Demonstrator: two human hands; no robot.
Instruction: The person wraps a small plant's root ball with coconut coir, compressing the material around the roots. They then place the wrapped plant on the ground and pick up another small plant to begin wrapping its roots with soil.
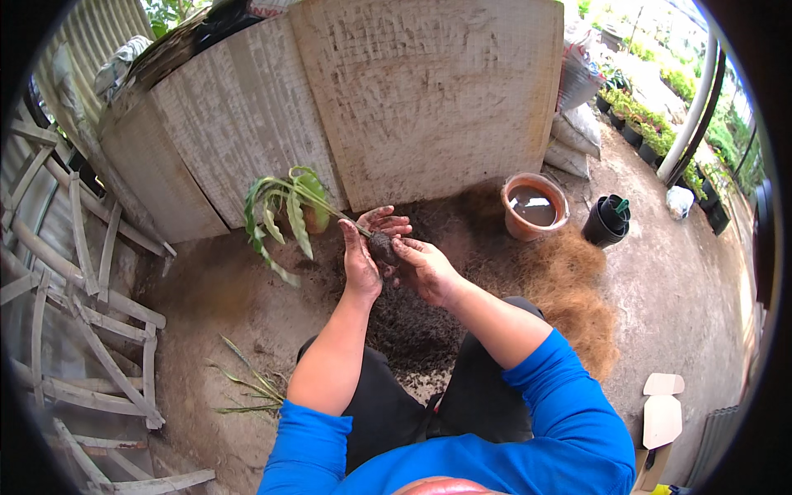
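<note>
Between my two hands is the dark, soil-covered root ball [382,249] of a leafy plant [300,213]. Its stems slant up to the left, and long wavy green leaves droop at their ends. My left hand [364,263] cups the root ball from the left, with soil on the palm and fingers. From the right, my right hand [426,266] presses its thumb and fingers against the ball; some of those fingers are hidden beneath it. Below both hands a heap of dark soil [421,328] lies on the ground between my knees.
Right of the soil lies brown coconut fibre [572,297]. Behind it stand a terracotta-coloured bucket of murky water [535,207] and stacked black pots [607,221]. Loose cut plants [253,383] lie at left, near a wooden frame [93,315]. Upright boards [433,99] wall off the far side.
</note>
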